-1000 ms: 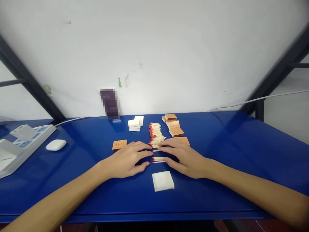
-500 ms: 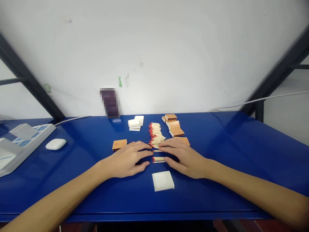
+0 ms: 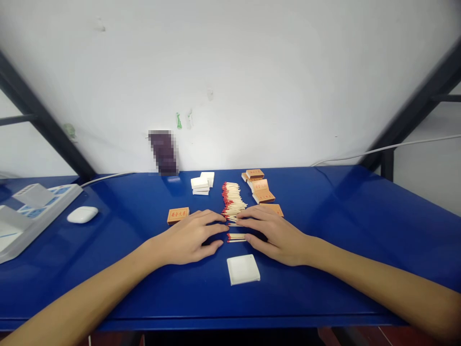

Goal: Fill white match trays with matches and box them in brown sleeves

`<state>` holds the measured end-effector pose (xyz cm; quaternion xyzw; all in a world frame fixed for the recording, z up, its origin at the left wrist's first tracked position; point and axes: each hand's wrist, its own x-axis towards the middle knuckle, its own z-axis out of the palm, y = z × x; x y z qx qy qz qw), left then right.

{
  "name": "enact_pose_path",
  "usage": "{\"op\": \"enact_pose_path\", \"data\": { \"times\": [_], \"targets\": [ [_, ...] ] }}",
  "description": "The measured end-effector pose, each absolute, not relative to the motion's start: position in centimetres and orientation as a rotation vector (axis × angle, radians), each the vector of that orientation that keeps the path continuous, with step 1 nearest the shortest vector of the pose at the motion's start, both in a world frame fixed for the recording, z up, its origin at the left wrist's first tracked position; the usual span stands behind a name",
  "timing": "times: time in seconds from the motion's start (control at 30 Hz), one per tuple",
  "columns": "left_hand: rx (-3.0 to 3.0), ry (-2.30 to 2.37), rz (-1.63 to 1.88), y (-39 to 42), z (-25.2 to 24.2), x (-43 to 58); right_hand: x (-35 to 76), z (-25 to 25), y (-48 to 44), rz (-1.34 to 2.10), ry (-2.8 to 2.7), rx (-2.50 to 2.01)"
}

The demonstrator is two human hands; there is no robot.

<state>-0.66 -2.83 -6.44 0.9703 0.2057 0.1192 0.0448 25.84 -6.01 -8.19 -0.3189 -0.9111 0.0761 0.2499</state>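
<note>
On a blue table (image 3: pixel 306 298), red-tipped matches (image 3: pixel 232 196) line up between my left hand (image 3: pixel 194 238) and right hand (image 3: pixel 275 234) and beyond. Each grip is loosely spread, clasping nothing; a nudge from my right thumb (image 3: pixel 256 244), at the nearest tails, could skew them.

The place looks like a living space, perhaps a home or dormitory room, arranged around a blue desk (image 3: pixel 180 298). Behind the desk stands a scuffed white wall (image 3: pixel 273 86) bearing a green scrap (image 3: pixel 178 120). Dark metal bars (image 3: pixel 46 124) slant up at both desk ends. On its left end lies a power strip (image 3: pixel 38 222) holding adapters (image 3: pixel 35 195); reddish flooring (image 3: pixel 115 339) shows below it.
</note>
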Motion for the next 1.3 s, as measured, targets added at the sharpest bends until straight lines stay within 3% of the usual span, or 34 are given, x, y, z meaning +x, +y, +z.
{"op": "enact_pose_path", "data": {
  "times": [1.3],
  "targets": [
    [2.928, 0.632, 0.379, -2.95, -6.32, -0.55, 25.88, -8.47, -6.03, 0.165, -2.438, -0.841]
  ]
}}
